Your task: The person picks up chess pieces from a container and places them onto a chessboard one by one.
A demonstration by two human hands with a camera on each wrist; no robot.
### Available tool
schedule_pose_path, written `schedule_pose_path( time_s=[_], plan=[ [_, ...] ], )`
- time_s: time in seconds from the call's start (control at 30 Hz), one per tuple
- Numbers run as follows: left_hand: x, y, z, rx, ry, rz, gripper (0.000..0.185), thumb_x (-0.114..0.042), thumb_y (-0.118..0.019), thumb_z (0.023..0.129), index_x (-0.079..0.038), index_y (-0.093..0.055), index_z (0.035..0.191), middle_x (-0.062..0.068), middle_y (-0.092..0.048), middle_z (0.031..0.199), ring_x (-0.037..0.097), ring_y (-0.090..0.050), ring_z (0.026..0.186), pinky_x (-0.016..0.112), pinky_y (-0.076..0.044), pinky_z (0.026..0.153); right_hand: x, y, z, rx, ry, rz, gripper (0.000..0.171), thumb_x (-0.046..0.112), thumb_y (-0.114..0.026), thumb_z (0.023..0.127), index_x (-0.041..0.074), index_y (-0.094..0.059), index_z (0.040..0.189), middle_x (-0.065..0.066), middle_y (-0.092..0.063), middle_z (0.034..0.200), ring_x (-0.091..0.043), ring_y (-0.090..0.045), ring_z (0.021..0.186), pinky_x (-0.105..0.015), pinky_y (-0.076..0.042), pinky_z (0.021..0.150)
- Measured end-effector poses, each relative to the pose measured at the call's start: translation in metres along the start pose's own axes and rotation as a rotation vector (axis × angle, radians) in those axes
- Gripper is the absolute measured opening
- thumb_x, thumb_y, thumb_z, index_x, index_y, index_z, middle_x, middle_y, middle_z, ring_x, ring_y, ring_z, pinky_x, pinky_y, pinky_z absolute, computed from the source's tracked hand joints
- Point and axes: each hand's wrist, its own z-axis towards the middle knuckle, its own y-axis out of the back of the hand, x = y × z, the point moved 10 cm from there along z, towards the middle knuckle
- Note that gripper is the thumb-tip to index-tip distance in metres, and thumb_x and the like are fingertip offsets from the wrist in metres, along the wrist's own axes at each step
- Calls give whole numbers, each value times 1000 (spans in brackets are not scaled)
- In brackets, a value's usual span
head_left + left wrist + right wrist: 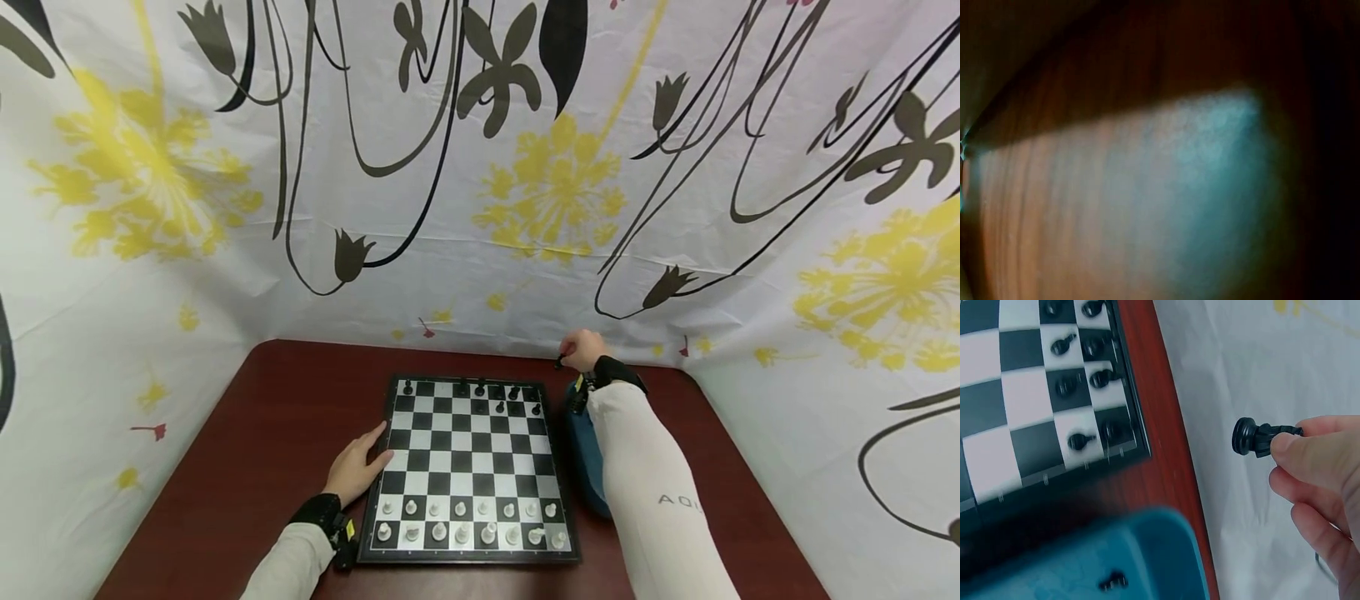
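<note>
My right hand (pixel 585 351) is raised beyond the board's far right corner. In the right wrist view its thumb and fingers pinch a black chess piece (pixel 1249 437), which lies sideways with its round base pointing left; the fingers partly cover its top. My left hand (pixel 354 468) rests with spread fingers at the left edge of the chessboard (pixel 450 462). White chessmen (pixel 438 531) fill the two near rows. Several black chessmen (pixel 480 388) stand in the far rows. A blue tray (pixel 1169 532) beside the board holds a black piece (pixel 1114 580).
The dark red-brown table (pixel 300 417) carries the board and tray. A white flowered cloth (pixel 420 200) hangs behind the table's far edge and along both sides. The left wrist view is dark and blurred, with a wood-like surface (pixel 1035 219).
</note>
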Motion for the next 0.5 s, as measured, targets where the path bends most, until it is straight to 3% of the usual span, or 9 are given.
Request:
schedule_pose_path(
  time_s=[0.1,0.2,0.37,0.4,0.5],
  plan=[
    [1,1,0,0,6,2,62,-40,-60,85,-14,-41,138,17,-49,130,35,-48,115,51,-39,93,-46,-41,46,-33,57,-40,12,17,-72,74,17,-67,86,-2,-64,76,-19,-57,67,-33,-44,54],
    [1,1,1,3,12,-5,62,-40,-60,86,-14,-41,138,17,-49,130,34,-47,116,51,-38,94,-48,-70,73,-10,22,-75,13,12,-70,74,16,-67,86,-2,-65,78,-19,-58,70,-35,-46,58],
    [-1,2,1,10,18,-2,61,-38,-60,86,-14,-40,138,15,-49,131,33,-47,117,50,-38,94,4,-85,85,0,68,-64,10,15,-70,75,17,-66,84,0,-64,77,-18,-56,68,-33,-44,57],
    [-1,2,1,9,20,-3,60,-37,-61,86,-14,-41,138,15,-49,131,33,-47,117,50,-38,94,21,-84,82,-7,98,-59,9,16,-70,75,17,-65,83,0,-63,75,-17,-55,66,-31,-43,56],
    [-1,3,1,3,25,-8,60,-36,-61,85,-15,-42,138,15,-50,130,33,-48,117,49,-38,94,81,-72,65,47,56,-37,9,13,-71,76,15,-65,82,-2,-61,78,-18,-55,68,-31,-44,58]
  ],
)
